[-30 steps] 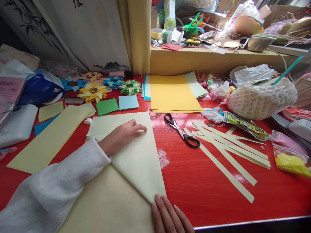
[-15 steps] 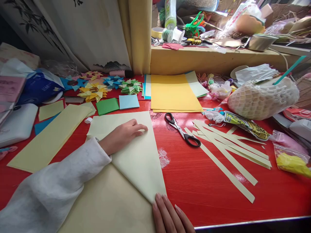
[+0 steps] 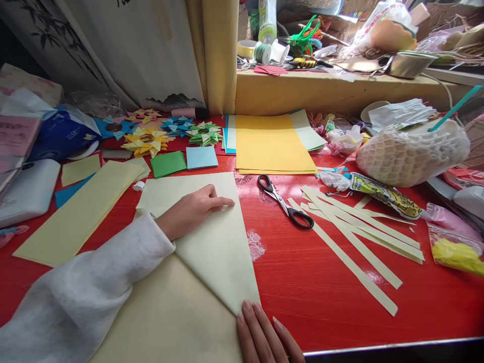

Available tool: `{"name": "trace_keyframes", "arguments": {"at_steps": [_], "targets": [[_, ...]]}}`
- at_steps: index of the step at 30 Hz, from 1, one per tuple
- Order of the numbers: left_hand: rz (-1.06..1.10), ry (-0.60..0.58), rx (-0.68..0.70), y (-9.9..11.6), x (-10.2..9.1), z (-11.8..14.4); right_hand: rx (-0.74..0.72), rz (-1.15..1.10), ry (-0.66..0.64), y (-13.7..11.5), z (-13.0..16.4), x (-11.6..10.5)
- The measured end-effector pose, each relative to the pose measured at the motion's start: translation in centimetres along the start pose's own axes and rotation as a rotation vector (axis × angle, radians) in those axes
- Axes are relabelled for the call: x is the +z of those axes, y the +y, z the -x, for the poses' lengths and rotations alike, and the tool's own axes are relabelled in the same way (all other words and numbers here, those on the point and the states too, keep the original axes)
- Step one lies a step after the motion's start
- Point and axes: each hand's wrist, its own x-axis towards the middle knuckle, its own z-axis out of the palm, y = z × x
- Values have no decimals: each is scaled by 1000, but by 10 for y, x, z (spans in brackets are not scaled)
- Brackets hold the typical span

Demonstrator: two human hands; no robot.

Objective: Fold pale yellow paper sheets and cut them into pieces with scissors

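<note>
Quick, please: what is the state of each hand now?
Left hand: open, flat on the folded pale yellow paper.
Right hand: open, fingertips pinning the paper's lower corner.
</note>
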Motion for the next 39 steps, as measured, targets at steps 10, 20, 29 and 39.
{"name": "trace_keyframes", "arguments": {"at_steps": [10, 20, 29, 39], "targets": [[-490, 76, 224, 11, -1, 5, -13, 49, -48, -5, 4, -4], [-649, 20, 415, 26, 6, 9, 47, 44, -29, -11, -2, -6], [-483, 22, 182, 56, 20, 41, -353, 67, -284, 6, -30, -28], [-381, -32, 67, 58, 29, 49, -99, 122, -106, -14, -22, -19]]}}
